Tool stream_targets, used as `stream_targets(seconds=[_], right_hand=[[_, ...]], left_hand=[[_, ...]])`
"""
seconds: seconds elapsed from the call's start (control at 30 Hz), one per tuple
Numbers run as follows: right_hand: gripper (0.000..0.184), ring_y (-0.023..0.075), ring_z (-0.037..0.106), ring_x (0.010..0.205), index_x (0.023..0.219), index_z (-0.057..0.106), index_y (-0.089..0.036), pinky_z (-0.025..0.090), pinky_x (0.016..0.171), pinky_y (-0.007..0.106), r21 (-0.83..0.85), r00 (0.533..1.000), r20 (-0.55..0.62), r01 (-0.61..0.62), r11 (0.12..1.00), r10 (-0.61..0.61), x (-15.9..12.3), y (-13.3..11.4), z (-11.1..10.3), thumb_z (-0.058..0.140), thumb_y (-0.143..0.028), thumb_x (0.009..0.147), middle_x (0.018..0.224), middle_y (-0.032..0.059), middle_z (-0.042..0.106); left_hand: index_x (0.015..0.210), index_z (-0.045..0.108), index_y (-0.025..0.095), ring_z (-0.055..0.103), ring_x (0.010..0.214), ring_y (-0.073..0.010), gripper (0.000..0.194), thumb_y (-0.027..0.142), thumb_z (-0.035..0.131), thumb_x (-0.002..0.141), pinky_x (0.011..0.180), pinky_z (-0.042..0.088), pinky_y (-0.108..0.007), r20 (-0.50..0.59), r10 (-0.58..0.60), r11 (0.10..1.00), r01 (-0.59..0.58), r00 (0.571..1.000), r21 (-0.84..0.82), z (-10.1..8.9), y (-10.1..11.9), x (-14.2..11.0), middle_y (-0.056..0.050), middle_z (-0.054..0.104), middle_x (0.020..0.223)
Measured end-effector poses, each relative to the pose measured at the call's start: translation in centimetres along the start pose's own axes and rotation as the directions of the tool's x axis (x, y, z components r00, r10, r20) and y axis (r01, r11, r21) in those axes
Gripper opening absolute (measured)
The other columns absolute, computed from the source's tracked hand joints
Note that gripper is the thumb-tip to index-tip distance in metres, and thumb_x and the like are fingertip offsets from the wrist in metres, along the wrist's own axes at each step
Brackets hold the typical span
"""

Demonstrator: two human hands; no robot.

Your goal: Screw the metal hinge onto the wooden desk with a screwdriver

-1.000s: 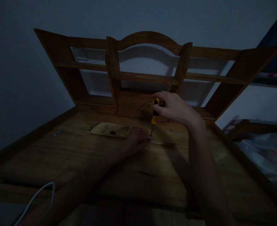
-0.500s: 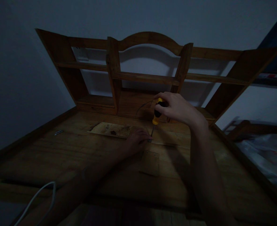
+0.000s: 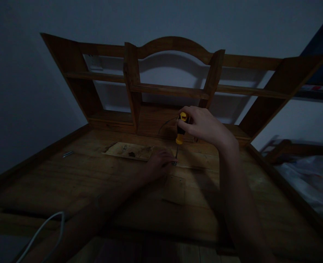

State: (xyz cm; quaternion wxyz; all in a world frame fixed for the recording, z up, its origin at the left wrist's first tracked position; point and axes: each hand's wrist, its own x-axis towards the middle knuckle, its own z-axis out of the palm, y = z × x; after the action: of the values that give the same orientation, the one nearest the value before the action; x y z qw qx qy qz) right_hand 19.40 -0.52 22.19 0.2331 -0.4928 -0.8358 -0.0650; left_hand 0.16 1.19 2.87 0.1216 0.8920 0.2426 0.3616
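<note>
My right hand (image 3: 201, 124) grips a yellow and black screwdriver (image 3: 179, 140) by its handle, the shaft pointing down. The screwdriver's tip meets a small metal piece (image 3: 174, 163) on the wooden desktop (image 3: 95, 175). My left hand (image 3: 160, 163) lies low there, its fingers closed at that small piece; what exactly they pinch is too dark to make out. Just behind and left of this hand is a pale wooden board (image 3: 127, 150) with a dark knot. Nearer to me, a thin square wooden piece (image 3: 174, 190) with small holes lies flat.
A wooden shelf unit (image 3: 169, 89) stands along the back of the desk against the wall. Small metal rods (image 3: 67, 154) lie at the left. A white cable (image 3: 45, 223) loops at the lower left. Clear plastic wrapping (image 3: 309, 179) is off to the right.
My right hand and the top of the screwdriver have shifted slightly left, bringing the tool more upright. My left hand stays in place.
</note>
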Motion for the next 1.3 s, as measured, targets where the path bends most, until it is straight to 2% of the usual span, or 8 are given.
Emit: stream_targets(seconds=[0.13,0.4,0.53,0.67,0.77,0.9,1.13,1.3], right_hand=[[0.029,0.0227,0.065,0.095,0.117,0.066,-0.020,0.045,0.082,0.031,0.042,0.999,-0.004,0.048,0.998,-0.048,-0.10,0.07,-0.15,0.053,-0.028,0.092,0.107,0.0068,0.071],[0.040,0.0240,0.064,0.080,0.095,0.067,-0.018,0.043,0.071,0.033,-0.046,0.998,-0.035,-0.054,0.998,0.052,0.03,0.39,0.03,0.050,-0.054,0.095,0.088,0.0101,0.071],[0.026,0.0220,0.064,0.088,0.103,0.070,-0.020,0.043,0.078,0.032,0.051,1.000,0.010,0.021,0.998,-0.022,-0.10,0.31,-0.46,0.052,-0.034,0.092,0.101,0.0070,0.072],[0.027,0.0201,0.064,0.083,0.110,0.070,-0.022,0.043,0.073,0.029,0.104,0.997,0.034,0.059,0.993,-0.063,-0.31,0.22,-0.65,0.054,-0.027,0.088,0.092,0.0034,0.072],[0.024,0.0209,0.064,0.081,0.104,0.069,-0.020,0.043,0.071,0.030,0.050,1.000,0.001,0.030,0.998,-0.031,-0.21,0.24,-0.27,0.053,-0.033,0.092,0.088,0.0058,0.071],[0.036,0.0242,0.065,0.080,0.099,0.068,-0.019,0.044,0.072,0.033,-0.043,0.998,-0.023,-0.053,0.998,0.052,0.01,0.19,0.11,0.051,-0.050,0.095,0.085,0.0093,0.071],[0.034,0.0247,0.067,0.097,0.119,0.069,-0.020,0.046,0.084,0.032,0.051,1.000,0.020,0.008,0.999,-0.009,-0.14,0.13,-0.48,0.054,-0.030,0.090,0.108,0.0079,0.073],[0.032,0.0245,0.067,0.085,0.106,0.069,-0.019,0.046,0.076,0.034,-0.018,0.999,-0.005,-0.034,0.999,0.034,-0.01,0.03,-0.03,0.051,-0.042,0.096,0.093,0.0097,0.073]], left_hand=[[0.112,0.074,0.022,0.064,0.105,-0.0228,0.031,0.013,0.052,0.093,0.098,0.050,-0.043,-0.002,0.004,1.000,-0.004,1.000,-0.012,-0.02,0.02,0.00,-0.006,0.075,0.106],[0.114,0.073,0.023,0.063,0.106,-0.0219,0.031,0.012,0.053,0.094,0.098,0.049,-0.042,-0.001,0.013,1.000,-0.012,1.000,0.011,0.22,-0.40,-0.08,-0.005,0.075,0.106],[0.115,0.073,0.023,0.064,0.105,-0.0218,0.031,0.013,0.052,0.095,0.097,0.050,-0.042,0.012,0.014,1.000,-0.014,1.000,-0.015,0.16,-0.42,-0.12,-0.004,0.075,0.107],[0.113,0.073,0.021,0.064,0.104,-0.0214,0.029,0.013,0.052,0.095,0.097,0.050,-0.041,-0.027,0.035,0.999,-0.035,0.999,-0.017,0.17,-0.30,-0.12,-0.005,0.075,0.107],[0.114,0.073,0.021,0.064,0.105,-0.0211,0.030,0.012,0.052,0.094,0.098,0.049,-0.041,-0.020,0.035,0.999,-0.035,0.999,-0.003,0.27,-0.37,-0.13,-0.005,0.075,0.107],[0.115,0.073,0.023,0.064,0.106,-0.0215,0.030,0.012,0.053,0.094,0.099,0.048,-0.042,-0.007,0.026,1.000,-0.026,1.000,0.008,0.43,-0.61,-0.15,-0.004,0.075,0.107],[0.115,0.073,0.023,0.064,0.107,-0.0217,0.032,0.012,0.052,0.093,0.098,0.049,-0.042,-0.002,0.015,1.000,-0.015,1.000,-0.004,0.43,-0.63,-0.17,-0.005,0.074,0.107],[0.116,0.073,0.023,0.063,0.106,-0.0221,0.033,0.012,0.052,0.093,0.097,0.049,-0.043,0.008,0.023,1.000,-0.023,1.000,-0.002,0.30,-0.58,-0.16,-0.004,0.074,0.107]])
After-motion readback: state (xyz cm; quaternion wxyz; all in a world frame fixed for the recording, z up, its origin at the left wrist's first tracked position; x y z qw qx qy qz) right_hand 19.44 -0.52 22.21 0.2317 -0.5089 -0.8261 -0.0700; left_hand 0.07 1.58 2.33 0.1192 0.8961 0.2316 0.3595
